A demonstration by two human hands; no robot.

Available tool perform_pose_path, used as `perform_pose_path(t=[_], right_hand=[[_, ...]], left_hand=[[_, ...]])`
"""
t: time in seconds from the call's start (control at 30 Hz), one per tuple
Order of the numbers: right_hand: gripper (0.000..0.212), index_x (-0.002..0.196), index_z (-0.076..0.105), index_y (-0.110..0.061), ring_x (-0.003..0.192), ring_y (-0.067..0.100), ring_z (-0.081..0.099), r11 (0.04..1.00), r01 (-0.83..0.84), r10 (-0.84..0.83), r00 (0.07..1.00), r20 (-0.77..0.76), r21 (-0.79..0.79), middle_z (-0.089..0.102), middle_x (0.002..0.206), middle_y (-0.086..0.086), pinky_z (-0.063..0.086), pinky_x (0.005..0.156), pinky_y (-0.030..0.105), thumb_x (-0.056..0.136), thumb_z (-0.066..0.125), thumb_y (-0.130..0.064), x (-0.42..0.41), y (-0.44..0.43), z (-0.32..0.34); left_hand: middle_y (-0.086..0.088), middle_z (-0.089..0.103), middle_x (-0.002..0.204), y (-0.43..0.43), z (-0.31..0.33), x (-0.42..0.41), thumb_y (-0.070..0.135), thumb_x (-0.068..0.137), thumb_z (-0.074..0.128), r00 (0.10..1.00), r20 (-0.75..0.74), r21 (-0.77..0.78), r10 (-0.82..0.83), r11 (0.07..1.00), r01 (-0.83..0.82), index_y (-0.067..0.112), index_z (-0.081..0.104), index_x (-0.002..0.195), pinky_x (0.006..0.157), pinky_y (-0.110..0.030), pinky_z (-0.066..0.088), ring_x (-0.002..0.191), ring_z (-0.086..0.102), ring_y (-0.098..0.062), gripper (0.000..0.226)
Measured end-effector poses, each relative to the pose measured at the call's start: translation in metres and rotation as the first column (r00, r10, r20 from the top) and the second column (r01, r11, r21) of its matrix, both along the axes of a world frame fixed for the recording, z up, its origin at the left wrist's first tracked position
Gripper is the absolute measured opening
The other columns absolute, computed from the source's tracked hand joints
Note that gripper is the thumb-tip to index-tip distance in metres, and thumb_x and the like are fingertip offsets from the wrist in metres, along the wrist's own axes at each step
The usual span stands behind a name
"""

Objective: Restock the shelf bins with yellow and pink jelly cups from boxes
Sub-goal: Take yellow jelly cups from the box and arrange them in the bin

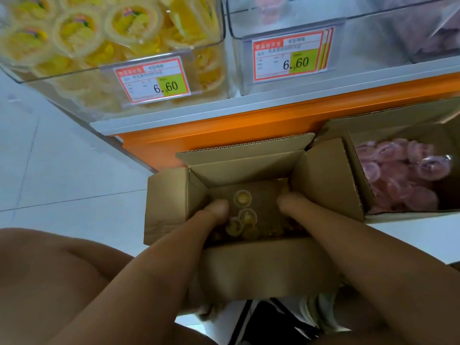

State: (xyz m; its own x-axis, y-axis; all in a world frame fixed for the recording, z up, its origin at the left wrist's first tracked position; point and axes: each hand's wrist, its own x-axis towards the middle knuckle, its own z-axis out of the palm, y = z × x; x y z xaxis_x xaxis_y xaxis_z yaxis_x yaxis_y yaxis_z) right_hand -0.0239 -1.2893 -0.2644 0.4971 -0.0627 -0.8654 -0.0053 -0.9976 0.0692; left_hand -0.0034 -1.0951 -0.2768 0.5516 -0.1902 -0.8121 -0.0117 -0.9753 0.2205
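1. Centrally in the head view, an open cardboard box [249,170] is seen standing on the pale tiled floor [62,170], just in front of the orange shelf base [249,120]
2. Both forearms are lowered into that box; the left hand [216,207] is placed near its left wall and the right hand [290,200] near its right wall
3. The fingers of both hands are hidden behind the wrists, so whether anything is gripped cannot be told
4. A few yellow jelly cups [242,197] are seen on the box bottom, between the two hands and toward the near wall
5. A second cardboard box [403,113] is set just beside the first on the right, and pink jelly cups [398,175] are heaped inside it
6. Above, the left clear bin [219,93] is shown packed with yellow cups, with a price tag [152,79] marked 6.60 clipped to its front
7. The right clear bin [373,46] is shown mostly bare, with something pink blurred at its back; a second tag [290,56] marked 6.60 is fixed to it
8. A bare knee [49,270] is seen at lower left
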Motion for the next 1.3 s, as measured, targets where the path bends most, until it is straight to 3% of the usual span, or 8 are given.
perform_pose_path(t=[0.37,0.5,0.63,0.73,0.93,1.07,1.17,1.3], right_hand=[[0.029,0.119,0.056,-0.004,0.109,0.028,0.055,0.956,0.220,-0.251,0.957,0.148,0.195,0.055,0.125,0.015,0.043,0.092,0.036,0.099,0.036,-0.008,-0.008,-0.010,0.045],[0.020,0.087,0.066,-0.008,0.077,0.022,0.063,0.926,0.217,-0.301,0.919,0.255,0.310,0.066,0.086,0.008,0.050,0.071,0.032,0.095,0.050,-0.016,0.006,-0.008,0.077],[0.021,0.091,0.073,-0.003,0.084,0.025,0.070,0.789,0.302,-0.473,0.854,0.217,0.535,0.072,0.083,0.013,0.057,0.081,0.035,0.091,0.053,-0.009,0.016,-0.015,0.132],[0.014,0.085,0.073,-0.001,0.085,0.028,0.069,0.762,0.233,-0.467,0.844,0.264,0.605,0.071,0.088,0.020,0.053,0.076,0.032,0.086,0.059,-0.004,0.007,-0.026,0.184],[0.008,0.081,0.060,-0.016,0.083,0.018,0.069,0.450,0.116,-0.686,0.680,0.260,0.886,0.066,0.090,0.004,0.057,0.082,0.041,0.090,0.060,-0.017,-0.039,-0.019,0.251],[0.015,0.078,0.054,-0.013,0.091,0.000,0.064,0.240,-0.020,-0.761,0.617,0.201,0.970,0.067,0.087,-0.008,0.057,0.083,0.042,0.089,0.061,-0.020,-0.046,0.010,0.270],[0.018,0.077,0.052,-0.011,0.103,0.002,0.060,-0.038,-0.053,-0.755,0.656,0.006,0.998,0.064,0.097,-0.002,0.056,0.086,0.035,0.088,0.060,-0.023,-0.046,0.024,0.295],[0.019,0.081,0.057,-0.020,0.082,0.008,0.065,0.162,-0.178,-0.794,0.560,0.235,0.971,0.067,0.079,-0.008,0.053,0.078,0.029,0.078,0.076,-0.018,-0.035,0.032,0.322]], left_hand=[[-0.015,0.072,0.087,-0.009,0.068,0.005,0.005,0.089,0.055,1.000,0.010,-0.055,-0.011,0.998,0.011,0.001,0.071,0.089,0.067,-0.029,0.053,0.075,0.067,-0.022,0.017],[-0.010,0.064,0.073,0.000,0.102,0.010,0.003,0.092,0.053,0.958,-0.071,-0.133,0.278,0.949,-0.286,-0.008,0.064,0.104,0.056,-0.020,0.049,0.063,0.058,-0.013,0.019],[-0.006,0.068,0.074,0.012,0.148,0.007,0.008,0.096,0.052,0.679,-0.322,-0.304,0.659,0.607,-0.734,-0.002,0.060,0.101,0.058,-0.019,0.054,0.067,0.064,-0.010,0.014],[-0.002,0.069,0.066,0.013,0.188,-0.007,0.009,0.097,0.046,0.396,-0.672,-0.353,0.625,0.200,-0.914,0.005,0.056,0.101,0.091,-0.042,0.048,0.077,0.064,-0.013,0.012],[0.003,0.067,0.060,-0.014,0.256,-0.037,0.013,0.097,0.041,0.330,-0.874,-0.445,0.357,-0.315,-0.838,0.011,0.058,0.097,0.101,-0.068,0.024,0.093,0.064,-0.017,0.017],[-0.002,0.067,0.059,-0.018,0.281,-0.029,0.010,0.095,0.041,0.366,-0.882,-0.470,0.299,-0.486,-0.736,0.004,0.062,0.081,0.056,-0.053,0.055,0.069,0.071,-0.017,0.026],[-0.004,0.066,0.059,-0.013,0.302,-0.023,0.008,0.086,0.049,0.416,-0.857,-0.516,0.304,-0.512,-0.687,0.000,0.063,0.082,0.057,-0.042,0.057,0.060,0.070,-0.017,0.017],[-0.014,0.065,0.085,-0.009,0.330,-0.013,0.006,0.094,0.044,0.440,-0.827,-0.561,0.348,-0.471,-0.681,-0.004,0.058,0.102,0.059,-0.034,0.058,0.068,0.068,-0.019,0.019]])
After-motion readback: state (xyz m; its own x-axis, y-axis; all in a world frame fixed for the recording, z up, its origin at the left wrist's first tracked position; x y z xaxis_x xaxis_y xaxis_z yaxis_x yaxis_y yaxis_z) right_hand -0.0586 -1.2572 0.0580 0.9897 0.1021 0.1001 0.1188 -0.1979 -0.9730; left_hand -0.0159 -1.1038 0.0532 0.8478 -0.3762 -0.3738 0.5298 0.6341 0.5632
